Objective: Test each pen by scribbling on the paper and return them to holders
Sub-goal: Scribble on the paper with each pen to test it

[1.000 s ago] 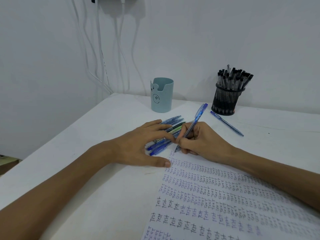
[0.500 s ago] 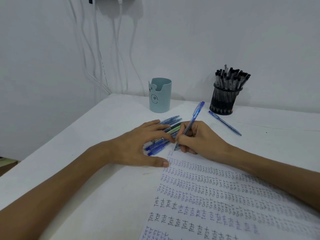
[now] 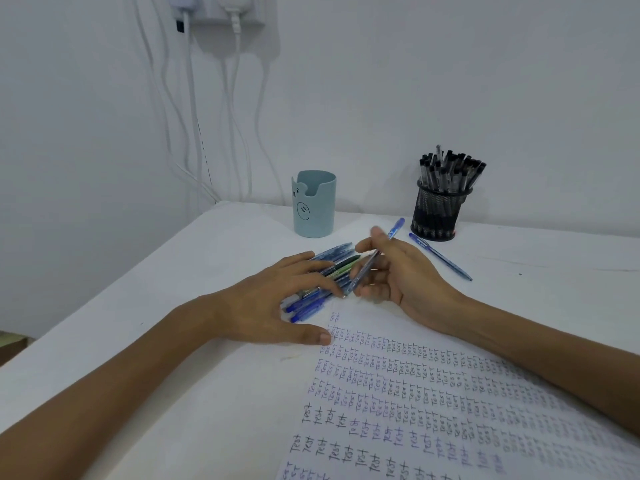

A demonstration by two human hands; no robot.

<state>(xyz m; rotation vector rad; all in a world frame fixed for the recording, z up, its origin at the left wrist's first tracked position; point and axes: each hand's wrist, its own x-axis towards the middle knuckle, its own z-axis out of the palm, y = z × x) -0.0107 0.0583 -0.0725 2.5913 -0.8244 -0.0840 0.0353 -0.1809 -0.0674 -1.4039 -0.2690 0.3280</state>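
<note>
Blue pen (image 3: pixel 396 229) is pinched in the right hand (image 3: pixel 398 275), its tip raised just off the paper (image 3: pixel 450 393) near the sheet's 11 o'clock corner, probably between scribbles. The left hand (image 3: pixel 263 306) lies flat, fingers straight, over the loose pens (image 3: pixel 337 250), I'd say to stop them rolling, while its thumb pins the sheet. The teal holder (image 3: pixel 314 202) stands at 12 o'clock and the packed mesh holder (image 3: pixel 440 213) at 1 o'clock.

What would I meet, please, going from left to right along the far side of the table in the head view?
Pale blue pen holder → blue pen held in the right hand → black mesh pen holder.
</note>
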